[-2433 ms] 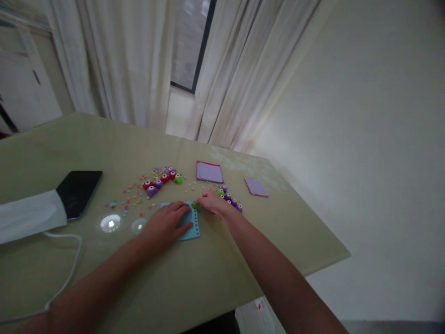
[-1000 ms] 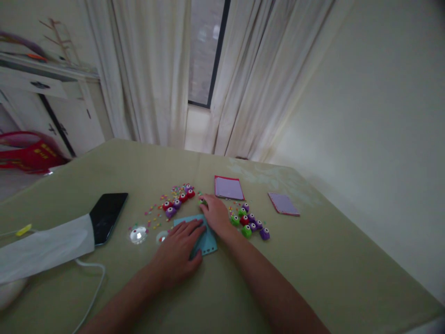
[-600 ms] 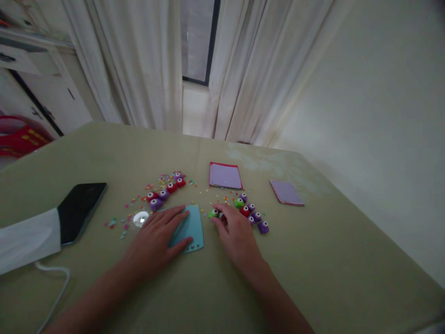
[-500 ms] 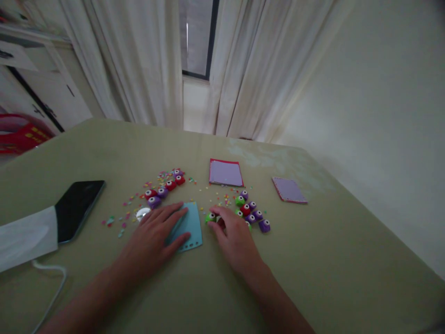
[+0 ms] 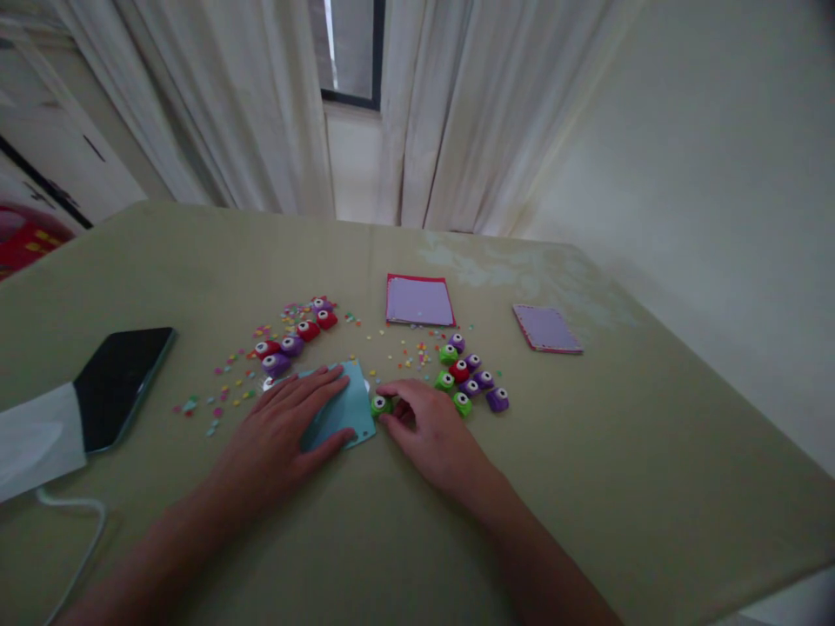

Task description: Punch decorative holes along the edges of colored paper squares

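Observation:
My left hand [image 5: 293,417] lies flat with its fingers stretched over a light blue paper square [image 5: 356,402], whose near edge shows small punched holes. Between the thumb and fingers of my right hand [image 5: 424,426] is a small green craft punch [image 5: 380,405] with a single eye on top. It sits right at the paper's right edge; whether the paper is inside its slot I cannot tell. Beyond my right hand is a cluster of similar punches, among them a red one [image 5: 459,371], a purple one [image 5: 497,400] and a green one [image 5: 463,403].
Red and purple punches [image 5: 290,345] stand in a line on the left amid scattered paper confetti [image 5: 225,382]. Lilac paper squares [image 5: 419,301] lie at the back on red sheets, with another lilac stack [image 5: 546,329] farther right. A phone [image 5: 123,382] is at far left, partly under white paper [image 5: 43,442].
My right hand has brought the green craft punch left, up against the blue paper's edge. My left hand stays on the paper. The whole view has shifted slightly.

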`<action>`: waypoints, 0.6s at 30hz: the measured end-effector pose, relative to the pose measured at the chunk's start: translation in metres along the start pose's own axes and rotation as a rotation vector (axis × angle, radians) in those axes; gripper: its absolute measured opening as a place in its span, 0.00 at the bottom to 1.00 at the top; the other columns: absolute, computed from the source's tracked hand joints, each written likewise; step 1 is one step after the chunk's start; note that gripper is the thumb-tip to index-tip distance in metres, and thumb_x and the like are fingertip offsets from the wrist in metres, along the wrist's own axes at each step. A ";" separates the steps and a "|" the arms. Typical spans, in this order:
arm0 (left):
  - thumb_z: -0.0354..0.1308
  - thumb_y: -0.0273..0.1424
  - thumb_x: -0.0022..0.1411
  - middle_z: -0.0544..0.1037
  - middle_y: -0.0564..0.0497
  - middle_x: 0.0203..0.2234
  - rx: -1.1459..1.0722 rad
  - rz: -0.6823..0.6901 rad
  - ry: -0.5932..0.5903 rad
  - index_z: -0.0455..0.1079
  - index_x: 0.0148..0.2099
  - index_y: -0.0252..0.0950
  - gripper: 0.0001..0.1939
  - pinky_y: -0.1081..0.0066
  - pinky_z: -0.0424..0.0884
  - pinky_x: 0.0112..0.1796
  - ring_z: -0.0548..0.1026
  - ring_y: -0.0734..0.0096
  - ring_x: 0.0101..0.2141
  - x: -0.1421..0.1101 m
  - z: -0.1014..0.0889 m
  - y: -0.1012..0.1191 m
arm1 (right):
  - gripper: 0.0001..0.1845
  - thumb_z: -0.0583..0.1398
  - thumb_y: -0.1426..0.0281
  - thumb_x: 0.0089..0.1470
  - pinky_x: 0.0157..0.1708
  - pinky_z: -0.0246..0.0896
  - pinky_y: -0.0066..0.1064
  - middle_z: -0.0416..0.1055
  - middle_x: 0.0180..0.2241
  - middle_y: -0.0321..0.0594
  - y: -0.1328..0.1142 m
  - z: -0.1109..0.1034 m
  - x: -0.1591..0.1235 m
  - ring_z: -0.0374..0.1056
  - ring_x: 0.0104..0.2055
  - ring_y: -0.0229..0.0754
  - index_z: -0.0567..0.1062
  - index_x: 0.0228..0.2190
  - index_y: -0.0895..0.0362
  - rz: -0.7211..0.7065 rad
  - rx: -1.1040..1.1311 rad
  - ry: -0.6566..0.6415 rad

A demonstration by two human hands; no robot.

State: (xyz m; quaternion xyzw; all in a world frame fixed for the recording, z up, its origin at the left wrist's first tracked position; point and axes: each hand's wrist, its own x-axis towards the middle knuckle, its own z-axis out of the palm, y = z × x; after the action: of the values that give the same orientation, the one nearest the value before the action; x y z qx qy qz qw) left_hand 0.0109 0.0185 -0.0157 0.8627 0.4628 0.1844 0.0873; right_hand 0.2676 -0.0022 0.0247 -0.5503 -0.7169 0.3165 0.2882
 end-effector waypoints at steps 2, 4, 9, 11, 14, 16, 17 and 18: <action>0.56 0.54 0.72 0.70 0.46 0.70 0.002 0.008 0.006 0.65 0.73 0.46 0.34 0.47 0.63 0.67 0.70 0.49 0.67 0.000 0.000 0.001 | 0.17 0.67 0.79 0.59 0.46 0.69 0.33 0.81 0.45 0.41 -0.001 0.001 0.000 0.76 0.40 0.42 0.81 0.49 0.54 -0.001 0.005 -0.004; 0.56 0.54 0.73 0.70 0.47 0.70 0.004 0.012 0.005 0.65 0.73 0.46 0.33 0.47 0.62 0.67 0.70 0.50 0.67 0.000 -0.001 0.002 | 0.16 0.68 0.79 0.59 0.46 0.69 0.33 0.81 0.44 0.41 -0.001 0.001 0.001 0.76 0.40 0.42 0.81 0.49 0.55 0.007 -0.006 0.002; 0.57 0.53 0.72 0.70 0.47 0.70 -0.008 0.012 0.004 0.65 0.73 0.46 0.33 0.48 0.62 0.68 0.70 0.50 0.67 0.001 -0.001 0.002 | 0.16 0.67 0.78 0.59 0.45 0.69 0.34 0.81 0.41 0.40 0.003 0.001 0.004 0.75 0.39 0.43 0.81 0.49 0.55 0.045 0.004 0.049; 0.57 0.52 0.72 0.70 0.47 0.70 -0.004 0.008 0.006 0.65 0.73 0.47 0.33 0.47 0.62 0.67 0.70 0.49 0.67 0.000 0.001 0.001 | 0.16 0.67 0.77 0.60 0.43 0.69 0.32 0.81 0.40 0.40 0.005 0.002 0.005 0.75 0.38 0.42 0.81 0.50 0.55 0.058 0.057 0.052; 0.57 0.53 0.72 0.70 0.47 0.70 0.000 0.003 0.013 0.66 0.72 0.47 0.33 0.46 0.63 0.67 0.70 0.48 0.67 0.000 0.002 0.000 | 0.16 0.68 0.75 0.59 0.40 0.69 0.30 0.81 0.37 0.38 0.006 0.002 0.006 0.75 0.36 0.41 0.82 0.49 0.54 0.086 0.129 0.036; 0.56 0.54 0.72 0.71 0.47 0.69 -0.005 0.004 0.014 0.66 0.72 0.47 0.32 0.46 0.63 0.67 0.71 0.48 0.66 0.000 0.001 0.000 | 0.15 0.69 0.75 0.58 0.39 0.69 0.30 0.80 0.35 0.37 0.006 0.002 0.006 0.74 0.35 0.40 0.82 0.48 0.54 0.093 0.143 0.020; 0.56 0.54 0.72 0.71 0.47 0.69 -0.007 0.005 0.014 0.67 0.72 0.47 0.32 0.46 0.63 0.67 0.71 0.48 0.66 0.000 0.001 0.000 | 0.15 0.69 0.75 0.58 0.39 0.68 0.30 0.80 0.35 0.36 0.006 0.002 0.006 0.74 0.35 0.40 0.82 0.48 0.54 0.089 0.145 0.013; 0.55 0.54 0.72 0.71 0.47 0.69 -0.008 0.007 0.015 0.67 0.72 0.46 0.32 0.46 0.63 0.67 0.71 0.49 0.66 0.000 0.000 0.001 | 0.15 0.69 0.75 0.58 0.39 0.68 0.30 0.80 0.34 0.36 0.006 0.002 0.006 0.74 0.34 0.39 0.83 0.48 0.54 0.083 0.147 0.011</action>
State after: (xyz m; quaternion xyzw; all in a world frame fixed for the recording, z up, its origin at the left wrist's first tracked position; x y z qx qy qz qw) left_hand 0.0119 0.0184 -0.0158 0.8626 0.4595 0.1930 0.0869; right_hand 0.2684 0.0049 0.0199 -0.5586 -0.6668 0.3769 0.3183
